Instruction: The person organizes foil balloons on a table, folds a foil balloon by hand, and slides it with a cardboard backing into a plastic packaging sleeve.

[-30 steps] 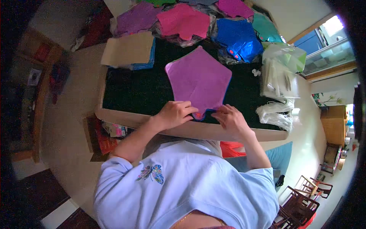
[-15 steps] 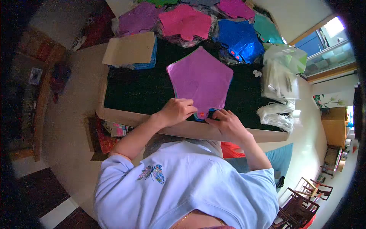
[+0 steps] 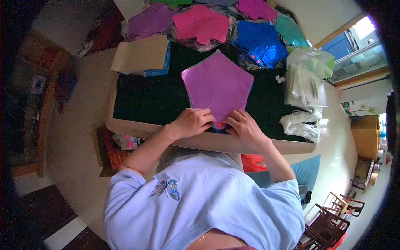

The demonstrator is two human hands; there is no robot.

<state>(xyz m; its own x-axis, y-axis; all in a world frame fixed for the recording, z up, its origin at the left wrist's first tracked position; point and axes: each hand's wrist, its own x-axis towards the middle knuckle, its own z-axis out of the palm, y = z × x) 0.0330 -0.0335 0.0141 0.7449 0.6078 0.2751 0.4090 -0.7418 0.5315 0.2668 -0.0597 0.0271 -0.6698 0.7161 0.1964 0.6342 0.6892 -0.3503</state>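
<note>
A shiny purple five-sided piece (image 3: pixel 218 85) lies on the dark table top in front of me, one corner pointing away. Its near end narrows to a small rounded tab (image 3: pixel 218 125) with a red spot and blue edging. My left hand (image 3: pixel 192 121) has its fingers curled at the left of this tab, pinching the near edge. At the tab's right, my right hand (image 3: pixel 243 125) is closed with bent fingertips on the purple piece's lower edge. The fingertips hide part of what they grip.
Cardboard-topped blue stack (image 3: pixel 143 54) at left. Pink (image 3: pixel 202 23), purple (image 3: pixel 152 21) and blue (image 3: pixel 260 41) shiny piles line the back. On the right are clear plastic bags (image 3: pixel 306 87) and a white string bundle (image 3: pixel 301 125). A pale raised rim (image 3: pixel 208 140) borders the table.
My right hand has shifted slightly left and up, from the dark blue part beside the tab onto the purple edge. My left hand stays nearly in place.
</note>
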